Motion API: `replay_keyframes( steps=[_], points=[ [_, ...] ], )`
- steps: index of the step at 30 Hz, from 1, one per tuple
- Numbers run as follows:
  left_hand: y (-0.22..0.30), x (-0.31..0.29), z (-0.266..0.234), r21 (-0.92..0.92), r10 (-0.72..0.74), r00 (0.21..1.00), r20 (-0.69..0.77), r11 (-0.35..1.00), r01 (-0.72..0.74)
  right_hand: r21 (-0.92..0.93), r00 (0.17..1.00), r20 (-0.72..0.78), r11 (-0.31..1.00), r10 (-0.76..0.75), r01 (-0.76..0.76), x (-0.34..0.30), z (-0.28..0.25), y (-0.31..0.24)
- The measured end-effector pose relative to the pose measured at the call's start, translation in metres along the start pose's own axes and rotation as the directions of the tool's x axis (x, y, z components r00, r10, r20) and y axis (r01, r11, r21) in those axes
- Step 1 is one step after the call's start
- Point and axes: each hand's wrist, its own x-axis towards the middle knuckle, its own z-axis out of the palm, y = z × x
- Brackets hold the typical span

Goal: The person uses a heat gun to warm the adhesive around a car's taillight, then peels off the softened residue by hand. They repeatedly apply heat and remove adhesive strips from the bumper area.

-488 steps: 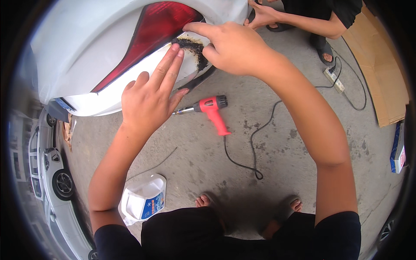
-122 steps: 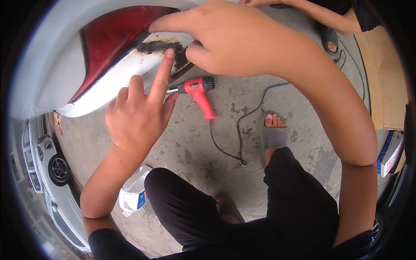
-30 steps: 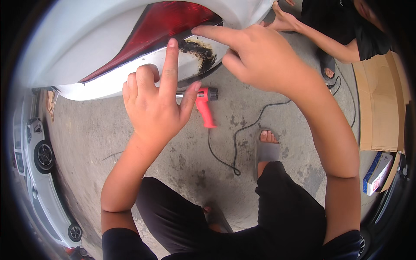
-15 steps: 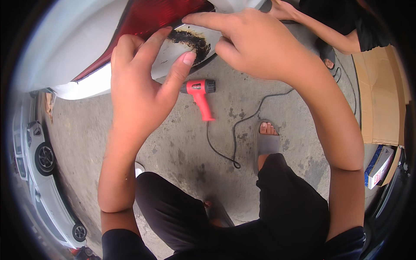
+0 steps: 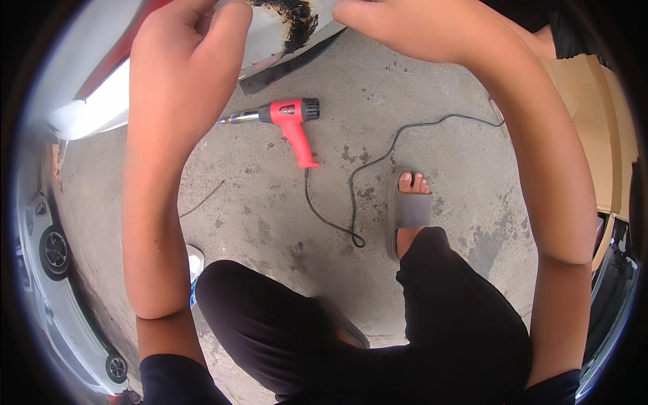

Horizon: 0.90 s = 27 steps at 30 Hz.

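Both hands reach to the upper edge at the back of a white car (image 5: 266,40). On its white panel is a patch of black, sticky-looking residue (image 5: 297,23), between my hands. My left hand (image 5: 185,67) is by the red tail light (image 5: 121,54), thumb bent, its fingers mostly cut off by the frame. To the right of the patch is my right hand (image 5: 405,23), also cut off so its fingers do not show. Below them a red heat gun (image 5: 290,125) lies on the floor, its metal nozzle pointing left.
The heat gun's black cord (image 5: 354,202) loops across the concrete floor (image 5: 270,209). An opened cardboard box (image 5: 584,128) stands at the right, near another person's dark sleeve (image 5: 540,17). Another white car (image 5: 67,297) is parked at the left. My sandalled foot (image 5: 412,202) rests below the cord.
The view has tilted down, so both hands and the residue sit higher and my fingers have left the frame. More of the heat gun's nozzle shows.
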Motion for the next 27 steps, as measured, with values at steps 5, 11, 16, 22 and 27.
replay_keyframes(
  steps=[5,11,16,22,27],
  points=[
    [0.024,0.000,0.003,0.168,0.025,0.998,-0.053,0.986,-0.015,-0.186,0.987,-0.066,0.974,-0.143,0.129,0.002,0.002,-0.003],
    [0.010,0.001,0.002,0.102,0.036,0.999,-0.037,0.994,-0.032,-0.090,0.998,0.064,0.996,-0.009,0.014,0.012,-0.005,0.021],
    [-0.005,-0.008,0.017,0.254,0.046,0.993,-0.111,0.967,-0.017,-0.041,0.972,-0.023,0.972,-0.233,0.232,0.018,0.007,0.040],
    [-0.010,0.008,0.005,-0.032,-0.134,0.990,0.048,0.990,0.135,0.018,0.989,-0.005,0.989,-0.148,0.148,0.013,0.007,0.041],
    [0.010,-0.010,0.021,0.325,-0.068,0.991,-0.119,0.940,0.103,-0.038,0.920,-0.112,0.927,-0.376,0.374,0.020,0.021,0.058]
  ],
)
